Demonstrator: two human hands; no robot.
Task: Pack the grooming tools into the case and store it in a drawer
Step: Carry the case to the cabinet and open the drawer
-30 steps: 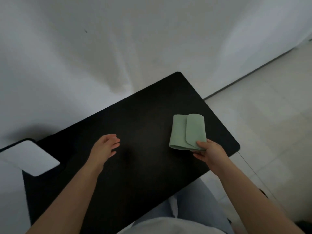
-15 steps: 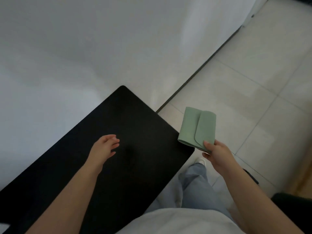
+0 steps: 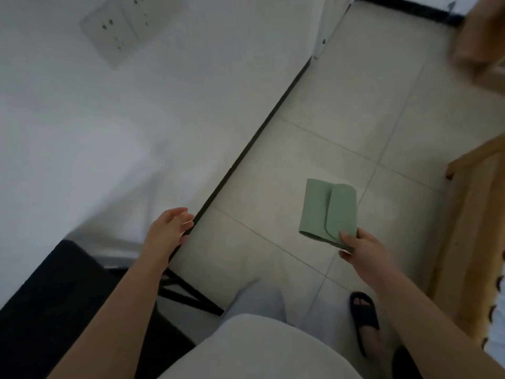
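No text, label, brand, number or sign can be read anywhere in the view. The folded sage-green soft case with a rounded flap [image 3: 328, 212] is plain on the faces that show, with no logo or print. The white wall socket plate [image 3: 114, 28] shows only its dark pin holes, and it is too blurred to tell whether any marking stands on it. The black flat tabletop [image 3: 54, 302], the pale square floor tiles [image 3: 341, 105], the light wooden furniture frame [image 3: 464, 228] and the dark open-toed slipper [image 3: 364, 314] carry no lettering that can be made out.
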